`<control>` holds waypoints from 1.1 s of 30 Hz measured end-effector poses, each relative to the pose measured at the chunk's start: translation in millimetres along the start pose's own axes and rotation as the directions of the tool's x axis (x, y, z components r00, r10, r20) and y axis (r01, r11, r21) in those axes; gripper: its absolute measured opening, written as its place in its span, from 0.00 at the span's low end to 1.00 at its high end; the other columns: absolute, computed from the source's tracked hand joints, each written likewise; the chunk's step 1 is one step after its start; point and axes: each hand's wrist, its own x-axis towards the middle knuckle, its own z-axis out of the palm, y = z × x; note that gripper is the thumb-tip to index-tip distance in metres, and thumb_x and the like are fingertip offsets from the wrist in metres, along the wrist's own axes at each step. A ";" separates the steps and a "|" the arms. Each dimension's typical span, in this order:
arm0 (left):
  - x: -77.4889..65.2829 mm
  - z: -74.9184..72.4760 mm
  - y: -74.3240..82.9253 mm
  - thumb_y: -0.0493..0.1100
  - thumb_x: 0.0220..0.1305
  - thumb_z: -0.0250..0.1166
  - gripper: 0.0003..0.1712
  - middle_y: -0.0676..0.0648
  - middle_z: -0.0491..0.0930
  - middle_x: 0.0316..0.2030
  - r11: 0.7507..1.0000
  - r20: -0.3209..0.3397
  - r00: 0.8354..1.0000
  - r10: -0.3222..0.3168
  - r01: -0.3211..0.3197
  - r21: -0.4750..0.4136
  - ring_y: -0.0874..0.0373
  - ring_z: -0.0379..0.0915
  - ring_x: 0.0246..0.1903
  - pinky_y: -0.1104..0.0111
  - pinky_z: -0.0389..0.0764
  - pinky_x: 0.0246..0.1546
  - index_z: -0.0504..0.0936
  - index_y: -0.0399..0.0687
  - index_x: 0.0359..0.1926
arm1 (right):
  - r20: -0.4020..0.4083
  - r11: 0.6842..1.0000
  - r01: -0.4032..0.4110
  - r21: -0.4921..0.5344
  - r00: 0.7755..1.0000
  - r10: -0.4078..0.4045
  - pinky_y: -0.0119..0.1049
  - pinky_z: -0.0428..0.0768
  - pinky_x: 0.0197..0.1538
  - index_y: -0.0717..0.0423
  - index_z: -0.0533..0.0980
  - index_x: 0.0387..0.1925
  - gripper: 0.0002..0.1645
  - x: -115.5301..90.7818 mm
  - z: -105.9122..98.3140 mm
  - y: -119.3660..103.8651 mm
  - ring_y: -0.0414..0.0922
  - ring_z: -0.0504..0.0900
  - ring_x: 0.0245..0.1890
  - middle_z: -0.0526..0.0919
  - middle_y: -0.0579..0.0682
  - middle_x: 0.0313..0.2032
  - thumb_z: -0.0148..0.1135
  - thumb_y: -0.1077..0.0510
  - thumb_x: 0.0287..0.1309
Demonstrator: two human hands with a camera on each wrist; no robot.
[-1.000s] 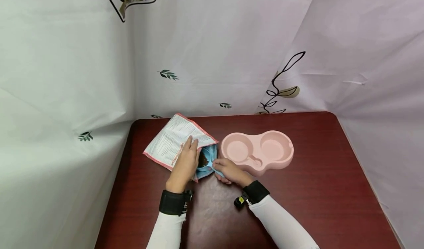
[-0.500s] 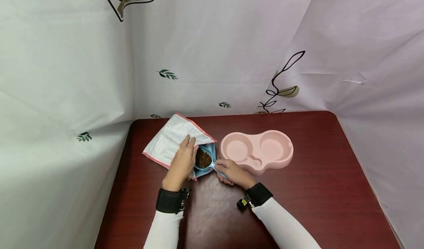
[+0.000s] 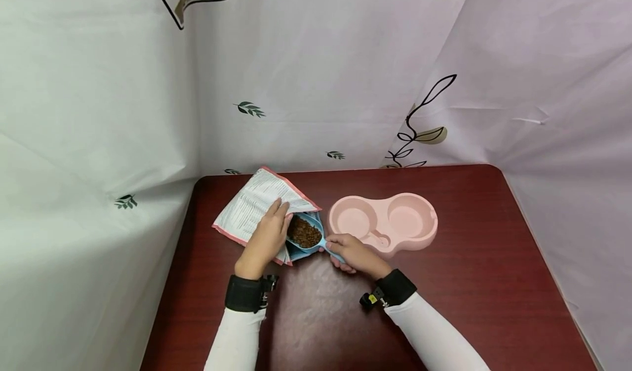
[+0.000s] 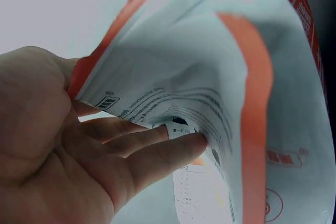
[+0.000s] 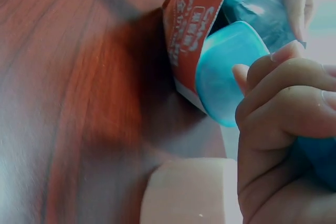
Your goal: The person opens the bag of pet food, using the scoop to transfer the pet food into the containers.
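Observation:
My left hand [image 3: 264, 242] holds the opened mouth of a white food bag with a red border [image 3: 249, 209]. In the left wrist view the bag's edge runs between thumb and fingers; the fingers [image 4: 163, 158] lie along the printed panel and the thumb is partly hidden behind it. My right hand [image 3: 357, 256] grips the handle of a light blue scoop [image 3: 322, 229]. Brown kibble [image 3: 304, 234] fills the scoop's bowl, which sits at the bag's mouth, its far side overlapped by the bag and left hand. The right wrist view shows the scoop's rounded underside [image 5: 226, 77] against the bag.
A pink double-bowl feeder [image 3: 380, 209] with two round hollows and a smaller recess stands just right of the scoop, close to my right hand. Everything rests on a dark red-brown table [image 3: 474, 283]. White patterned cloth [image 3: 316, 74] hangs behind the table's far edge and along its sides.
The scoop has come out of the bag toward the lower right, and its kibble now shows much more fully. The left hand has shifted slightly left with the bag's edge.

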 end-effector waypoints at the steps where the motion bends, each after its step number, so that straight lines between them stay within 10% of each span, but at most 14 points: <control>1: 0.0 -0.6 -0.4 0.44 0.83 0.50 0.26 0.27 0.61 0.74 1.000 0.004 1.000 -0.002 0.002 -0.002 0.33 0.65 0.71 0.44 0.73 0.67 0.70 0.32 0.72 | 0.004 1.000 0.001 -0.004 1.000 -0.001 0.30 0.65 0.15 0.67 0.76 0.44 0.19 -1.4 -1.4 -0.8 0.36 0.62 0.10 0.72 0.47 0.19 0.44 0.55 0.82; 33: 2.7 1.7 -8.2 0.45 0.83 0.49 0.26 0.28 0.62 0.74 0.999 0.003 1.000 -0.018 0.018 -0.037 0.35 0.63 0.73 0.45 0.70 0.70 0.70 0.32 0.72 | 0.000 1.000 0.016 -0.011 1.000 -0.016 0.27 0.63 0.13 0.66 0.76 0.51 0.21 -88.9 -43.0 3.7 0.33 0.63 0.11 0.72 0.46 0.20 0.43 0.52 0.83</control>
